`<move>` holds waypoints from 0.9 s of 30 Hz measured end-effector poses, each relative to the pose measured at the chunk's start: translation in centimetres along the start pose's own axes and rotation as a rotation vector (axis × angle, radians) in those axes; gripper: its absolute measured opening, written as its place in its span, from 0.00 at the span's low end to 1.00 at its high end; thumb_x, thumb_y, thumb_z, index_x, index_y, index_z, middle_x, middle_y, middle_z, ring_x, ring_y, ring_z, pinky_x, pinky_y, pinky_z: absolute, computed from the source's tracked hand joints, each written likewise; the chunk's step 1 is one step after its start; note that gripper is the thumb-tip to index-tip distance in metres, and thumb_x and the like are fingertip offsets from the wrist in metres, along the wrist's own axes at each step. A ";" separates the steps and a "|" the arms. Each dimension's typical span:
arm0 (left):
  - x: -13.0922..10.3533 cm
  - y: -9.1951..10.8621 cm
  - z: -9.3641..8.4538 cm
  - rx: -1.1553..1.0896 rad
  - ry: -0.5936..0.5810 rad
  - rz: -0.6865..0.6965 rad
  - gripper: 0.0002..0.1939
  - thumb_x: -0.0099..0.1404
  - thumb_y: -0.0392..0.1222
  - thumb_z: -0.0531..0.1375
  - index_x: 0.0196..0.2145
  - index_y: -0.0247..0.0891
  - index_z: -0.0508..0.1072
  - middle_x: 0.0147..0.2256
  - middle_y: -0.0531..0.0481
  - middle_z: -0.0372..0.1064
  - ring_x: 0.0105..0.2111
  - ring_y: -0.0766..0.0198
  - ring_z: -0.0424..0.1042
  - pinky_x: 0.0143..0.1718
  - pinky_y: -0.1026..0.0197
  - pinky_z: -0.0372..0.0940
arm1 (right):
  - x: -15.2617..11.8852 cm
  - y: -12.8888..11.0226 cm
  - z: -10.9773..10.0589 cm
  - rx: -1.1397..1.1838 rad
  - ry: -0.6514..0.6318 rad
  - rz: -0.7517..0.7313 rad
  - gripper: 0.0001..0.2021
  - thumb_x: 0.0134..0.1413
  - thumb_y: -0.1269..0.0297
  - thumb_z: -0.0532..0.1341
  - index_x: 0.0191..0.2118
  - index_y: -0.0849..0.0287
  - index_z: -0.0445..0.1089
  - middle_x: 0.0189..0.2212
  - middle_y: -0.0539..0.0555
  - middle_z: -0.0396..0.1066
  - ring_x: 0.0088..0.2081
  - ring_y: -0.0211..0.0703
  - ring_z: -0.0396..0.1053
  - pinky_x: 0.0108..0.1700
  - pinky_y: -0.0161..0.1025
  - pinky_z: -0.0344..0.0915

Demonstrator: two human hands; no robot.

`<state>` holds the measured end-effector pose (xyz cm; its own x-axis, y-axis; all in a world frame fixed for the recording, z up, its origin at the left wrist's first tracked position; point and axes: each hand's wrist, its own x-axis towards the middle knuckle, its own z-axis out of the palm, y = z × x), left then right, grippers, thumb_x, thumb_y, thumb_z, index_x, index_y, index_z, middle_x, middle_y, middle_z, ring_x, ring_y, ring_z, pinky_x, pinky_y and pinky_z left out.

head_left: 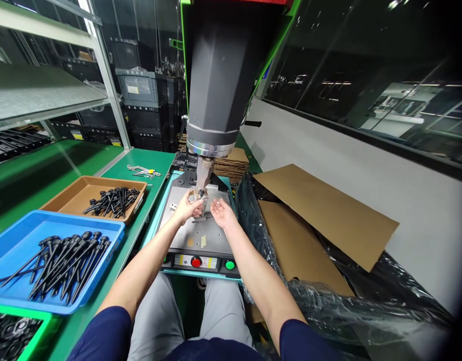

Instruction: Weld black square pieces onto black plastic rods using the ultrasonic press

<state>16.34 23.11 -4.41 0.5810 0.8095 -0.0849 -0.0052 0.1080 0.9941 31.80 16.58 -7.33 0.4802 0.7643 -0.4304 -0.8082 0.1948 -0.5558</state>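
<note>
Sleeves (106,331): two, navy, cut off by the bottom edge.
Trays: two, a blue tray (13,235) and a brown tray (71,198), holding black stemmed parts (71,265) too tangled to count.
Left hand (188,208): thumb and fingers curl around one small black part (201,192) beneath the press (219,75); whether they pinch it, I cannot tell.
Right hand (222,214): open, fingers loosely bent, just beside.

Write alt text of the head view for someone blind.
A person's left hand and upturned right hand are over a metal plate beneath a dark machine. At left, a blue tray and brown tray hold black stemmed parts; at right, cardboard.
</note>
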 end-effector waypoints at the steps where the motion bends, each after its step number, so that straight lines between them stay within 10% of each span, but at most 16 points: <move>1: -0.2 0.0 0.0 0.003 0.002 0.007 0.59 0.57 0.50 0.69 0.70 0.37 0.33 0.31 0.45 0.75 0.23 0.65 0.73 0.25 0.65 0.66 | -0.1 0.0 0.0 0.002 -0.004 0.003 0.06 0.64 0.65 0.60 0.34 0.58 0.68 0.33 0.52 0.73 0.33 0.36 0.73 0.34 0.30 0.73; 12: -4.0 -1.0 -2.0 0.074 0.150 0.057 0.53 0.59 0.51 0.67 0.69 0.33 0.41 0.31 0.47 0.74 0.28 0.63 0.74 0.26 0.65 0.67 | -3.7 2.1 -1.9 0.014 -0.067 0.127 0.11 0.64 0.56 0.60 0.41 0.60 0.66 0.38 0.60 0.73 0.39 0.43 0.74 0.37 0.37 0.76; 15: -7.3 -3.6 -4.7 0.242 0.345 0.201 0.42 0.61 0.54 0.63 0.66 0.35 0.54 0.34 0.47 0.73 0.35 0.60 0.75 0.34 0.60 0.70 | -5.9 3.2 -6.3 -0.251 -0.114 -0.018 0.11 0.57 0.58 0.65 0.41 0.60 0.68 0.38 0.60 0.73 0.40 0.45 0.74 0.43 0.42 0.75; 19: -12.2 -9.9 -9.4 0.624 0.659 0.246 0.35 0.61 0.55 0.60 0.62 0.37 0.62 0.49 0.40 0.70 0.48 0.52 0.72 0.50 0.51 0.67 | -8.6 4.3 -15.0 -0.968 0.043 -0.711 0.20 0.49 0.55 0.67 0.47 0.55 0.70 0.47 0.60 0.71 0.52 0.56 0.67 0.58 0.59 0.62; 22: -14.1 -14.3 -11.8 0.757 0.567 0.146 0.40 0.56 0.58 0.62 0.62 0.35 0.63 0.54 0.36 0.66 0.54 0.45 0.67 0.54 0.45 0.65 | -9.1 5.6 -20.5 -1.321 0.166 -0.951 0.28 0.52 0.50 0.63 0.56 0.58 0.66 0.57 0.65 0.63 0.60 0.63 0.59 0.63 0.64 0.54; 27: -14.1 -16.6 -12.7 0.729 0.449 0.092 0.36 0.54 0.60 0.62 0.57 0.39 0.67 0.51 0.41 0.67 0.52 0.46 0.69 0.54 0.43 0.64 | -8.0 7.7 -23.9 -1.420 0.135 -0.911 0.31 0.59 0.48 0.56 0.65 0.56 0.56 0.59 0.63 0.59 0.60 0.58 0.60 0.61 0.57 0.60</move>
<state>-2.08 17.27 -20.53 0.2267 0.9649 0.1329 0.5769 -0.2429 0.7798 29.87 -2.77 -25.19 0.6679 0.6540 0.3552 0.6130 -0.2128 -0.7609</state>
